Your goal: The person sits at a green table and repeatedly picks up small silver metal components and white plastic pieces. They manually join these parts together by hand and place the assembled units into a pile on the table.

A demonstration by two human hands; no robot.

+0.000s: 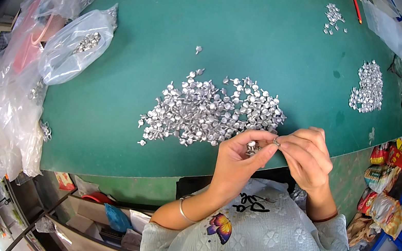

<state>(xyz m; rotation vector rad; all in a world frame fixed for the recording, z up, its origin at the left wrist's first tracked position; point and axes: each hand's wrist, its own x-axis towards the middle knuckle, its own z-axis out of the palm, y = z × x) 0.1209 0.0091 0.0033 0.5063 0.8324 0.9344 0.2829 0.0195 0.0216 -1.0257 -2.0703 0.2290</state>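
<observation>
At the table's near edge, my left hand (237,159) and my right hand (308,160) meet fingertip to fingertip. Between them they pinch one small silvery metal part (276,143), mostly covered by the fingers. A few more metal pieces (253,147) show in the curl of my left hand. Just beyond the hands lies a wide heap of small silver metal parts (198,109), each with a round flat head and a short stem. One loose piece (198,50) rests apart, farther up the table.
The green table (146,39) carries two smaller groups of metal parts, one at the right (367,88) and one at the far right (334,15), near a red pencil (356,7). Clear plastic bags (74,54) line the left edge. Coloured packages (383,176) stand beyond the right edge.
</observation>
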